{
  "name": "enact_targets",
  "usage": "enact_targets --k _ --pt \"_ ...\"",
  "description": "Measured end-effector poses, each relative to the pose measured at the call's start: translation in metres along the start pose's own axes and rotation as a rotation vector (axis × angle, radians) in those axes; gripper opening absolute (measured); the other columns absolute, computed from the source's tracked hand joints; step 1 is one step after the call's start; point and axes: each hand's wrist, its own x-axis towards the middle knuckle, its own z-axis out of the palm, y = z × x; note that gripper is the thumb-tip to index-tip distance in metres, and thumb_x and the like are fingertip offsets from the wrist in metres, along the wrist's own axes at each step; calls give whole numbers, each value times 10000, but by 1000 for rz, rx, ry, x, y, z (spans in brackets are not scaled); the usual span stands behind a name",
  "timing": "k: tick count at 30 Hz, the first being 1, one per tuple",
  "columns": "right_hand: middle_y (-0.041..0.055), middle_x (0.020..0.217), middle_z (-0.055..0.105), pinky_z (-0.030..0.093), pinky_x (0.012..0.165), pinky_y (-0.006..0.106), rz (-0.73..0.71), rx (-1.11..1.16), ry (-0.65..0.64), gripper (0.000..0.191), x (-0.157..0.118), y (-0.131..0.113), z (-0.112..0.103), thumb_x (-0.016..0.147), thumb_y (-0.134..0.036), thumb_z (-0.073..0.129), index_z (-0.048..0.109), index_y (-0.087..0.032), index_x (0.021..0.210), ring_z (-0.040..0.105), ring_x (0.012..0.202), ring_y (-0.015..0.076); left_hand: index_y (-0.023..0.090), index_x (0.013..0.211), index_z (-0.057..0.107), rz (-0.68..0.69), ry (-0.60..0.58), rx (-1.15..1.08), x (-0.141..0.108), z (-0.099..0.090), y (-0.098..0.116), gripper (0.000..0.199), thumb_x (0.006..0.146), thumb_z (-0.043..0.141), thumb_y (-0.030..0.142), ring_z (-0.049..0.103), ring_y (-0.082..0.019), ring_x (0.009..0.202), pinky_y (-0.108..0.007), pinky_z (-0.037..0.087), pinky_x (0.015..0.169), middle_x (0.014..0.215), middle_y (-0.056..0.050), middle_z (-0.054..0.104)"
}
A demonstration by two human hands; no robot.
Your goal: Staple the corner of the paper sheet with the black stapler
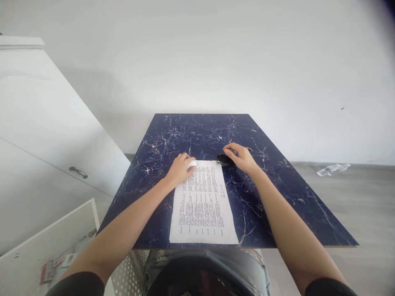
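Note:
A printed white sheet of paper (202,205) lies on the dark blue marbled table (197,131), reaching its near edge. At the sheet's top left corner, my left hand (182,167) is closed, with a small white object (191,164) between thumb and fingers. A black stapler-like object (222,160) sits at the sheet's top right corner. My right hand (241,157) is beside and partly over that black object, its fingers curved and the thumb apart from the index finger. A thin dark thing shows just behind the right hand's knuckles; I cannot make it out.
On the left stands a white cabinet (46,123) with a dark handle. Below it, a white open container (92,209) holds papers and packets. A clear plastic item (333,169) lies on the floor at the right, by the wall.

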Motion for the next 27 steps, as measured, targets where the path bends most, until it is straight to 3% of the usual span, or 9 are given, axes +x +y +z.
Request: enact_targets --k 3,5,10,27 --pt "86 933 696 463 855 361 26 -134 157 322 8 -9 19 1015 -383 403 660 -216 916 617 918 246 211 1261 639 -4 5 -3 -1 0 -1 324 956 555 276 534 -266 1094 -443 472 978 1153 -98 583" --pt "94 886 671 442 846 354 42 -234 192 320 12 -13 29 1018 -345 391 644 -212 874 596 897 248 208 1254 642 -6 13 -6 -1 0 -2 319 952 560 268 533 -266 1091 -448 471 979 1149 -101 582" --pt "91 837 639 401 743 330 106 -350 159 324 16 -11 39 1016 -288 372 604 -216 802 571 836 242 212 1239 649 -9 8 5 -1 1 -3 307 950 566 274 537 -268 1084 -451 477 967 1137 -101 583" --pt "132 887 685 345 731 353 174 -548 90 315 15 -20 48 996 -230 397 644 -187 805 598 890 268 209 1211 652 -18 5 39 -2 4 -3 286 947 574 287 547 -266 1074 -443 479 955 1129 -96 590"
